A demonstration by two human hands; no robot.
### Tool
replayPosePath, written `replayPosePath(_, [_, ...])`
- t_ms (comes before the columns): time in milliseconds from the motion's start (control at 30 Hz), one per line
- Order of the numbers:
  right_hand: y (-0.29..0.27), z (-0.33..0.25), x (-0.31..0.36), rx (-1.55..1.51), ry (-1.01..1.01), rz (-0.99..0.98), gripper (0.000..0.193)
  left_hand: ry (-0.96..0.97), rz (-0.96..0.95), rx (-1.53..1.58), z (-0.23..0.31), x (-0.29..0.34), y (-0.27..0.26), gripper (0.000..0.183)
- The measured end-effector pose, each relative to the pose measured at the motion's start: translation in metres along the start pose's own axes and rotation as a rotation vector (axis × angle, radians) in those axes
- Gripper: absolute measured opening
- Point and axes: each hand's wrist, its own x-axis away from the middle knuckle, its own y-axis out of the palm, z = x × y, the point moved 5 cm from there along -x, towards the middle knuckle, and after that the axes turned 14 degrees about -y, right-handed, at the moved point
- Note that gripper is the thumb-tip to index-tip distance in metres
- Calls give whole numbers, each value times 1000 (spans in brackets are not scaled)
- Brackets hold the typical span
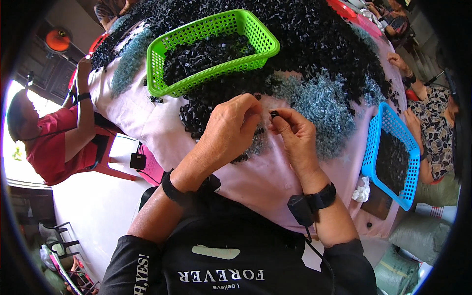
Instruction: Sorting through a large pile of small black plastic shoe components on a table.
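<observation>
Basket of latticed lime-green plastic holds glossy black pieces. In front of it, the right hand pinches a small black piece; the left hand curls, its hold impossible to tell. Translucent bluish pieces heap right of the basket.

A pink-clothed table bears heaped black pieces, clear bluish pieces and a green basket.
</observation>
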Motion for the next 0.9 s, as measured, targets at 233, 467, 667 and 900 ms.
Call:
replayPosePath(233, [3, -6, -5, -143, -52, 96, 21, 253, -136, -238, 1, 9, 19, 29])
replayPosePath(467, [0, 15, 5, -345, 276, 98, 16, 244, -154, -381, 3, 12, 15, 22])
replayPosePath(667, [8, 12, 6, -574, 359, 184, 18, 179, -138, -448, 1, 2, -5, 7])
replayPosePath(900, [5, 15, 2, -607, 245, 138, 18, 140, -68, -459, -3, -22, -4, 6])
